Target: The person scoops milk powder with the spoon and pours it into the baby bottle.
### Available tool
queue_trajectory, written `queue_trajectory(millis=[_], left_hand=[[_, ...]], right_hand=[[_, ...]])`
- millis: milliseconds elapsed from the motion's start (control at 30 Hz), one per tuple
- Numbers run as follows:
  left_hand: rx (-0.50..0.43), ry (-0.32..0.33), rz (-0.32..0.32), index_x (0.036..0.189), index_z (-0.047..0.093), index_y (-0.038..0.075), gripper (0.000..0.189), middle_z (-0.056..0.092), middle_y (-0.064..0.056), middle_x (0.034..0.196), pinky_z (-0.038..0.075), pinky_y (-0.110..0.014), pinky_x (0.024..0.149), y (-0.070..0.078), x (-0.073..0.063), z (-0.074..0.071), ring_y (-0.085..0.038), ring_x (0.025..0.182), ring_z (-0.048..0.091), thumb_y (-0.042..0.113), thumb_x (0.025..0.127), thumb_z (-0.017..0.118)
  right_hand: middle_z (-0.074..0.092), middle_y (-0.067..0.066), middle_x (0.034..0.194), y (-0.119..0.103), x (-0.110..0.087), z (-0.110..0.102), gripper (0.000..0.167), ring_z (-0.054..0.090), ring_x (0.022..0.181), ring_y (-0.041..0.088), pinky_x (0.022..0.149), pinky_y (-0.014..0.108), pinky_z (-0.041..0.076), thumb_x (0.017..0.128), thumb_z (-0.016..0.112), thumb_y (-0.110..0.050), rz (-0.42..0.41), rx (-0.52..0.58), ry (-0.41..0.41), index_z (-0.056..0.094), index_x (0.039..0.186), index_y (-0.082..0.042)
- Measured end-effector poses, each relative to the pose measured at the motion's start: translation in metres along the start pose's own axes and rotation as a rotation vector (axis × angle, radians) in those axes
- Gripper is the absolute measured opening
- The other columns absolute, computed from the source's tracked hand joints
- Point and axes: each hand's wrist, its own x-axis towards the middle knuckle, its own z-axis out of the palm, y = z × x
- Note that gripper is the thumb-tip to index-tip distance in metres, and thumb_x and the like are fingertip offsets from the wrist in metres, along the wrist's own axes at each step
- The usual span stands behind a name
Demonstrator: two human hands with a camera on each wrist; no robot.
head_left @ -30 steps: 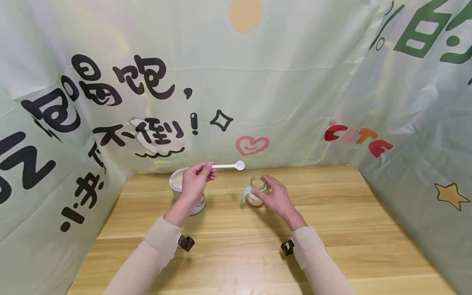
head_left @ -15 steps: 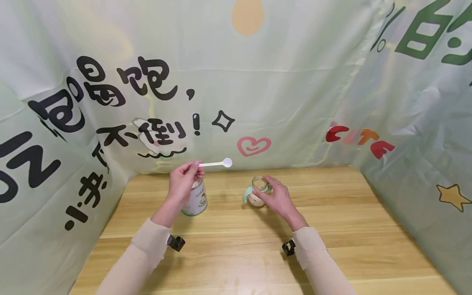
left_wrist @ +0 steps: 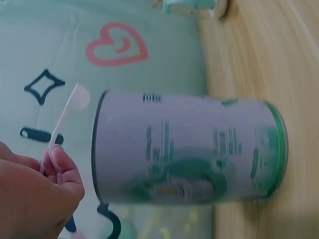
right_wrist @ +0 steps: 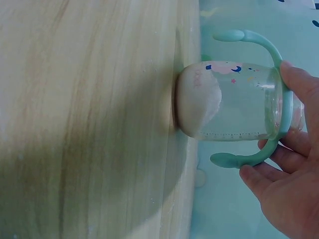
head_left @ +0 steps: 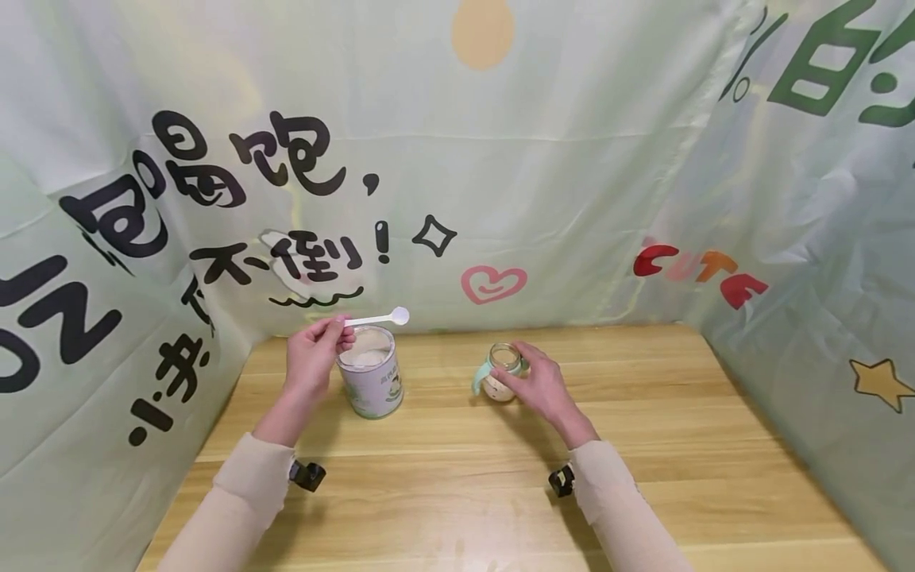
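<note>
My left hand (head_left: 311, 357) pinches the handle end of a white measuring scoop (head_left: 399, 316) between thumb and fingers. The scoop is above the far side of an open milk powder can (head_left: 376, 389), whose pale powder (head_left: 367, 357) shows inside. In the left wrist view the scoop's bowl (left_wrist: 79, 97) stands just off the can's rim. My right hand (head_left: 538, 380) grips a clear baby bottle (head_left: 498, 388) around its neck, at the mint-green handle ring (right_wrist: 286, 107). The bottle stands upright on the table without a cap, white powder (right_wrist: 199, 97) filling its lower part.
The wooden table (head_left: 457, 492) carries both the can and the bottle. Printed fabric walls (head_left: 572, 199) enclose its back and sides. A small black camera (head_left: 307, 475) is strapped to the left wrist, another camera (head_left: 561, 480) to the right.
My left hand has moved left with the scoop, from between can and bottle to over the can's back edge, uncovering the can's opening. The right hand and bottle have stayed in place.
</note>
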Motion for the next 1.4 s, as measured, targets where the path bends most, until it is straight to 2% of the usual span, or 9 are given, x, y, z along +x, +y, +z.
queue_trajectory(millis=[133,367,533,667,833,933,1100,1233,1400], left_hand=[[0.002,0.033,0.011,0.125,0.068,-0.005,0.026,0.074,0.002,0.086,0.063,-0.02,0.082,0.001,0.003,-0.013,-0.008,0.082,0.069,0.012,0.107,0.062],[0.042,0.062,0.031,0.13,0.065,-0.01,0.033,0.073,0.007,0.078,0.062,-0.016,0.075,-0.002,0.004,-0.034,-0.005,0.077,0.069,0.012,0.106,0.063],[0.05,0.076,0.048,0.116,0.072,-0.001,0.02,0.072,0.01,0.073,0.062,-0.016,0.072,-0.004,0.004,-0.042,-0.003,0.072,0.068,0.014,0.106,0.065],[0.06,0.073,0.05,0.109,0.074,0.004,0.014,0.072,0.009,0.073,0.062,-0.017,0.071,-0.006,0.005,-0.045,-0.003,0.071,0.067,0.014,0.105,0.065],[0.111,0.047,0.05,0.128,0.067,-0.01,0.035,0.072,0.009,0.073,0.062,-0.016,0.071,-0.009,0.007,-0.045,-0.002,0.069,0.067,0.018,0.106,0.065],[0.142,0.026,0.048,0.133,0.061,-0.016,0.044,0.071,0.01,0.074,0.062,-0.015,0.071,-0.01,0.007,-0.044,-0.001,0.069,0.066,0.019,0.106,0.064],[0.21,0.014,0.08,0.129,0.064,-0.017,0.042,0.07,0.013,0.072,0.062,-0.016,0.072,-0.015,0.007,-0.042,0.001,0.069,0.066,0.019,0.106,0.065],[0.277,0.009,0.103,0.125,0.067,-0.016,0.041,0.066,0.015,0.07,0.059,-0.015,0.066,-0.018,0.007,-0.04,0.002,0.068,0.061,0.02,0.105,0.067],[0.404,-0.005,0.121,0.123,0.072,-0.011,0.04,0.064,0.01,0.071,0.053,-0.016,0.059,-0.021,0.007,-0.04,0.0,0.065,0.057,0.024,0.103,0.07]], right_hand=[[0.048,0.028,0.158,0.0,0.0,0.0,0.077,0.043,0.15,0.046,0.125,0.058,0.037,0.096,0.077,-0.04,0.002,0.006,-0.005,0.048,0.152,0.005],[0.049,0.028,0.157,-0.001,0.0,-0.001,0.078,0.043,0.149,0.047,0.125,0.059,0.037,0.096,0.078,-0.041,-0.001,0.002,-0.005,0.049,0.152,0.005],[0.048,0.03,0.157,0.0,0.0,-0.001,0.078,0.043,0.148,0.049,0.125,0.061,0.036,0.096,0.078,-0.04,-0.006,-0.001,0.001,0.048,0.152,0.006],[0.048,0.028,0.158,0.0,0.0,-0.001,0.078,0.043,0.149,0.047,0.126,0.059,0.036,0.095,0.078,-0.04,0.006,0.009,-0.004,0.048,0.152,0.005],[0.048,0.029,0.158,0.0,0.0,-0.001,0.078,0.043,0.149,0.048,0.125,0.06,0.036,0.096,0.078,-0.041,0.004,0.006,0.0,0.049,0.152,0.005],[0.049,0.029,0.157,0.0,0.0,0.0,0.077,0.044,0.148,0.048,0.124,0.06,0.037,0.096,0.078,-0.04,0.0,0.002,0.001,0.049,0.151,0.005],[0.049,0.028,0.158,0.0,0.0,0.0,0.077,0.043,0.149,0.047,0.125,0.06,0.036,0.096,0.078,-0.041,0.01,0.007,-0.002,0.05,0.152,0.004],[0.049,0.028,0.157,0.0,0.0,0.0,0.077,0.043,0.149,0.047,0.125,0.06,0.036,0.095,0.078,-0.041,0.013,0.014,-0.002,0.05,0.152,0.004],[0.05,0.028,0.157,0.001,0.0,0.0,0.077,0.044,0.149,0.047,0.125,0.06,0.037,0.095,0.078,-0.04,0.003,0.017,0.001,0.05,0.151,0.004]])
